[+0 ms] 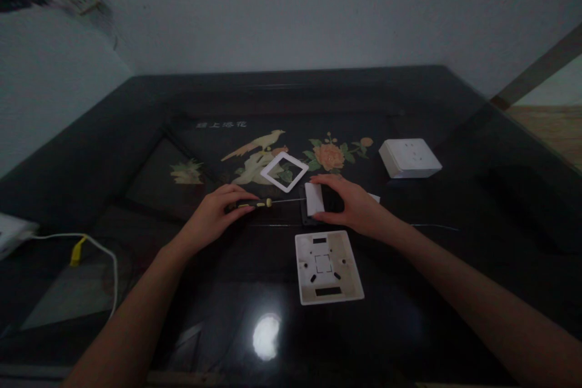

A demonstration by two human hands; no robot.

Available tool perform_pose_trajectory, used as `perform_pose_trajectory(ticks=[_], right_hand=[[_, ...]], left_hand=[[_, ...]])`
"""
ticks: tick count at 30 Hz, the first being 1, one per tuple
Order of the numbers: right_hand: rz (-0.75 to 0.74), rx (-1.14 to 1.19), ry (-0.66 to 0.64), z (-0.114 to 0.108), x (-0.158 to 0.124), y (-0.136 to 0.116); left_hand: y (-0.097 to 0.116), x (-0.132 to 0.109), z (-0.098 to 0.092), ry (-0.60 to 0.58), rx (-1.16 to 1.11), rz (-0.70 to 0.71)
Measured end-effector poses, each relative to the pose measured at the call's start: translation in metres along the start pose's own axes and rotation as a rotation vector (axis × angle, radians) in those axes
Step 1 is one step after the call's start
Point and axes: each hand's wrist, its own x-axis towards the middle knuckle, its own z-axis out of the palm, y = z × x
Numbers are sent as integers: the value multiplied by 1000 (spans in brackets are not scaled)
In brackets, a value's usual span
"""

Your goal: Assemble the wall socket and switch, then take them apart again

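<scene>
My left hand [217, 213] is closed round a small screwdriver [254, 204] with a dark and yellowish handle; its thin shaft points right, toward a white switch part [314, 199]. My right hand [349, 204] grips that white part, with a dark piece under it, on the black table [409, 315]. In front of both hands lies an open white mounting box [328, 267], its inside facing up. A white square frame [284, 171] lies just beyond the screwdriver tip.
A white socket unit [410, 157] sits at the right rear of the table. A white cable with a yellow clip [80, 248] runs along the left side from a white object [11, 231]. The tabletop has a painted bird and flower inlay [291, 154].
</scene>
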Motion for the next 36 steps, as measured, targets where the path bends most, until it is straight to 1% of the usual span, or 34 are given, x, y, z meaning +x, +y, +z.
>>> perform_pose_trajectory(ticks=[3,6,8,10,12,16,19,27,36], right_hand=[[-2,2,72,-12,0,-1],[26,-27,166,-31,-8,5],[69,-60,201,-44,-21,13],[129,-102,200,-53,-38,25],[193,-150,191,-58,-57,38],[291,-252,170,-58,-88,56],[316,-299,144,-53,-99,62],[295,-370,104,-42,-101,59],[295,-399,93,-41,-99,51]], left_hand=[[0,0,-3,34,1,-5],[0,-1,-5,65,10,-9],[0,-2,-4,81,23,-18],[2,-3,-1,103,39,-31],[7,-4,3,125,53,-44],[17,-6,12,130,98,-72],[22,-6,17,121,135,-95],[27,-4,29,101,170,-93],[30,-4,32,129,165,-71]])
